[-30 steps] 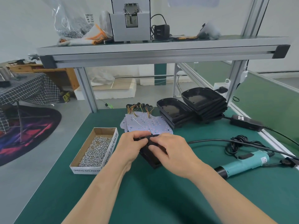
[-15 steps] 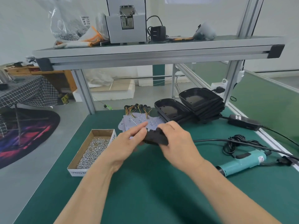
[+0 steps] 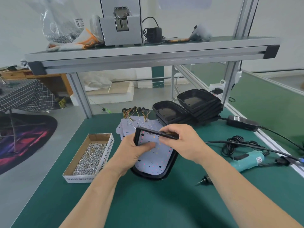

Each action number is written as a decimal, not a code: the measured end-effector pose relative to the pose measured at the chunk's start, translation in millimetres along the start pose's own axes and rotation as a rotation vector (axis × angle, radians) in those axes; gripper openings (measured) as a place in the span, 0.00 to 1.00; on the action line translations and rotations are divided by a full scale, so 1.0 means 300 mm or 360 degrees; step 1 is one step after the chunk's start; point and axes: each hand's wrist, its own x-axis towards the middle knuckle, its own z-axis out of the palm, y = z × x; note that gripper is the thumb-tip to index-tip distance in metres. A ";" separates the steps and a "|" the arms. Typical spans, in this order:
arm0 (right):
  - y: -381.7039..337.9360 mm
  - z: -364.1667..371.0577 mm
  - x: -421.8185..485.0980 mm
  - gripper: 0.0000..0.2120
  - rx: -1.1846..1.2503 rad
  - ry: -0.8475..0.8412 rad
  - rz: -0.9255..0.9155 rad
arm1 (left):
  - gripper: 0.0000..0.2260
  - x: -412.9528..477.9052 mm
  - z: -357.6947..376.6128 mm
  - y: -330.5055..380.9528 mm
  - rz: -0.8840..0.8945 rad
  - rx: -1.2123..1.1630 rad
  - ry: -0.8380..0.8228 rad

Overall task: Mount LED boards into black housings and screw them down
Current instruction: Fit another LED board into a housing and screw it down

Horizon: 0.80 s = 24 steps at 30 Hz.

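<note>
Left grip [image 3: 130, 153] and right grip [image 3: 182, 142] both clasp the black housing [image 3: 153, 176] — LED board [image 3: 153, 162] inside, underside out of sight.

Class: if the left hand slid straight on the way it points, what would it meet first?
Probably the right hand, gripping the far rim of the black housing just ahead; depth is unclear.

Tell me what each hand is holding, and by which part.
Both hold one black housing with an LED board in it. The left hand grips its left rim, thumb on the board; the right hand pinches its far rim.
</note>
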 end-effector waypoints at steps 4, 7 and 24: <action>0.015 -0.017 0.017 0.06 0.0175 -0.0095 0.0183 | 0.09 0.012 -0.004 -0.014 -0.0093 -0.0029 -0.0039; 0.017 -0.018 0.025 0.08 0.0240 -0.0150 0.0199 | 0.11 0.011 -0.003 -0.037 -0.0164 -0.0094 -0.0066; 0.158 0.059 0.059 0.24 -0.0201 0.0479 0.0295 | 0.07 0.081 0.065 -0.123 -0.0758 -0.0507 0.0488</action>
